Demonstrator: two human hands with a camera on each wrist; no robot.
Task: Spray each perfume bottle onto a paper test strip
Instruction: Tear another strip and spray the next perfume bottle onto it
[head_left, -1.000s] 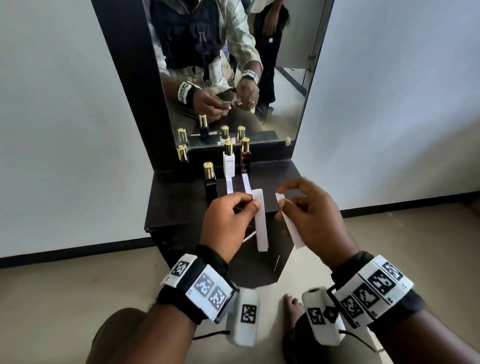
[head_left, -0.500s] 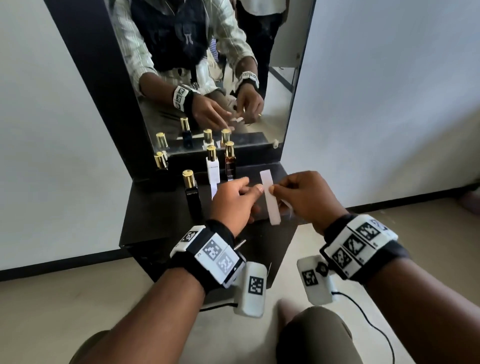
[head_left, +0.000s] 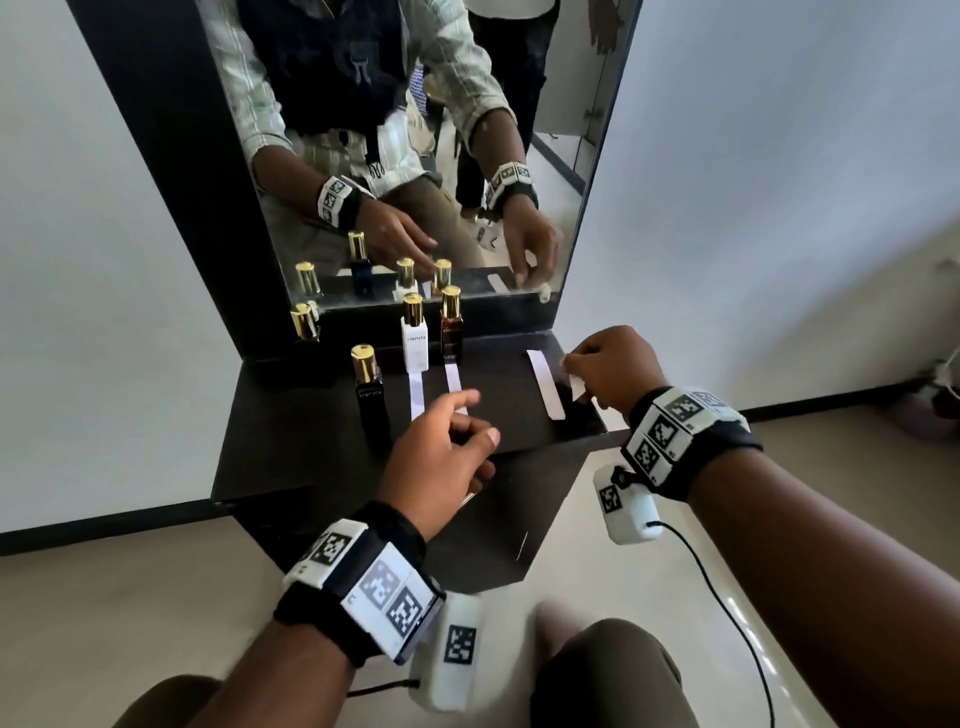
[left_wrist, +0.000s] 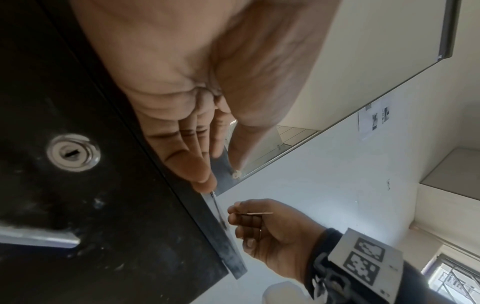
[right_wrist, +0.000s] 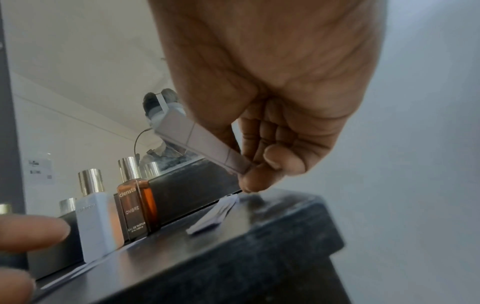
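Note:
Four gold-capped perfume bottles stand on the black shelf (head_left: 291, 457): a black one (head_left: 368, 397) nearest, a white one (head_left: 415, 340), an amber one (head_left: 451, 330) and a fourth (head_left: 304, 323) at the far left. White paper strips lie in front of the white bottle (head_left: 416, 399) and the amber bottle (head_left: 453, 378). A loose strip (head_left: 545, 385) lies at the shelf's right end. My right hand (head_left: 571, 371) pinches another strip (right_wrist: 205, 144) between thumb and finger just right of it. My left hand (head_left: 478, 418) hovers over the shelf's front with relaxed fingers, holding nothing.
A mirror (head_left: 415, 156) rises behind the bottles and repeats them and my hands. Below the shelf is a drawer front with a lock (left_wrist: 74, 153). Grey walls stand on both sides. My knee (head_left: 613, 670) and the tiled floor are below.
Both hands were pinching a strip together. That strip now lies at the shelf's right end; my left hand has let go and drawn back left, and my right hand has moved right with its own strip.

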